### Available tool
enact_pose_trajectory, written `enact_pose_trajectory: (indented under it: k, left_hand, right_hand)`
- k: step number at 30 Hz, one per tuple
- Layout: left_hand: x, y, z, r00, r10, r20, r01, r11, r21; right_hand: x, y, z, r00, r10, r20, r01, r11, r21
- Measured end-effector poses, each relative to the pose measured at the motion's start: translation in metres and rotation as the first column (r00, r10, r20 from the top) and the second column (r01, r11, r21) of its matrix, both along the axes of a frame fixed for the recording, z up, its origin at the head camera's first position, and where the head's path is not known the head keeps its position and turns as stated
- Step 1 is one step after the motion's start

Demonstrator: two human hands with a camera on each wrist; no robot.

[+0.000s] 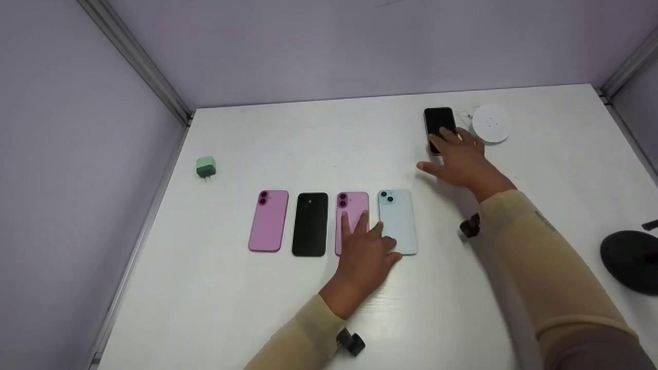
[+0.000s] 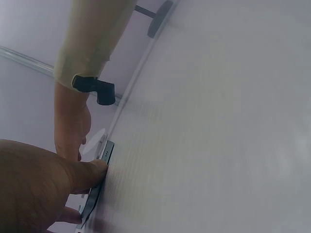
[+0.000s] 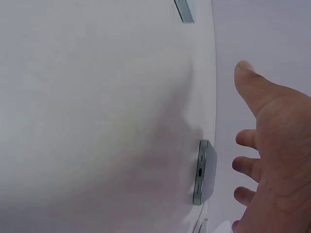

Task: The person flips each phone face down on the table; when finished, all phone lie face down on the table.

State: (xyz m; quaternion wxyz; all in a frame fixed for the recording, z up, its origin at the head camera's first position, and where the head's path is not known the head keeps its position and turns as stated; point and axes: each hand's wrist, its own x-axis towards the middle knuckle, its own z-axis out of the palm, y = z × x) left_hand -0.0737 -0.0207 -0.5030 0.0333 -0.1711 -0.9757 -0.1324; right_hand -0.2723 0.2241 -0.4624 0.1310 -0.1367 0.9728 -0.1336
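Note:
Four phones form a row: a pink phone [image 1: 269, 223] at the left, a black phone [image 1: 310, 226], a second pink phone [image 1: 352, 203] and a light blue phone [image 1: 403, 221]. My left hand [image 1: 364, 262] lies spread over the second pink phone and the light blue one, its thumb [image 2: 92, 172] at the blue phone's edge. Farther back at the right is another phone, dark screen up [image 1: 438, 119]. Over its near part reaches my right hand [image 1: 460, 159], fingers apart and thumb out. The right wrist view has these fingers above the phone [image 3: 206, 174], holding nothing.
A white round disc [image 1: 490, 123] with a thin cable lies right of the far phone. At the left stands a green plug adapter [image 1: 206, 167]. A black round base [image 1: 631, 261] sits by the right edge. Walls close off the table's back and sides.

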Motion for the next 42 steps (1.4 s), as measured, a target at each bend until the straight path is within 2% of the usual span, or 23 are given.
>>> enact_pose_trajectory:
  k: [3,6,11,19,27,36,39,42]
  left_hand:
    - [-0.001,0.002,-0.001,1.0,-0.004,-0.007,0.005,1.0,0.014]
    - [-0.002,0.002,0.001,1.0,-0.013,-0.015,0.013,1.0,0.003]
    - [-0.002,0.001,0.003,1.0,-0.011,-0.007,0.011,1.0,-0.009]
    - [-0.003,-0.001,0.005,1.0,0.004,0.005,-0.004,1.0,-0.01]
    - [-0.001,0.001,0.004,1.0,0.008,0.017,-0.008,1.0,0.001]
    - [-0.001,0.003,0.005,1.0,0.012,0.012,-0.012,1.0,0.022]
    - [0.0,0.007,0.008,0.999,0.034,0.019,-0.034,0.999,0.007]
    - [0.0,0.015,0.012,0.999,0.036,0.034,-0.035,0.999,-0.037]
  right_hand:
    - [-0.005,0.007,-0.002,0.999,-0.012,0.038,0.009,0.997,0.071]
    - [0.002,0.012,-0.008,0.999,0.0,0.037,-0.004,0.992,0.125]
    - [0.036,0.014,-0.015,0.999,0.035,-0.014,-0.033,0.99,0.135]
    - [0.101,0.018,-0.012,0.993,0.064,-0.104,-0.057,0.996,0.07]
    - [0.148,0.021,-0.012,0.982,0.106,-0.157,-0.099,0.994,0.051]
    - [0.185,0.026,-0.005,0.975,0.14,-0.175,-0.129,0.989,0.072]
    - [0.192,0.028,-0.005,0.973,0.151,-0.176,-0.141,0.987,0.071]
    - [0.193,0.03,-0.006,0.973,0.154,-0.173,-0.148,0.988,0.048]
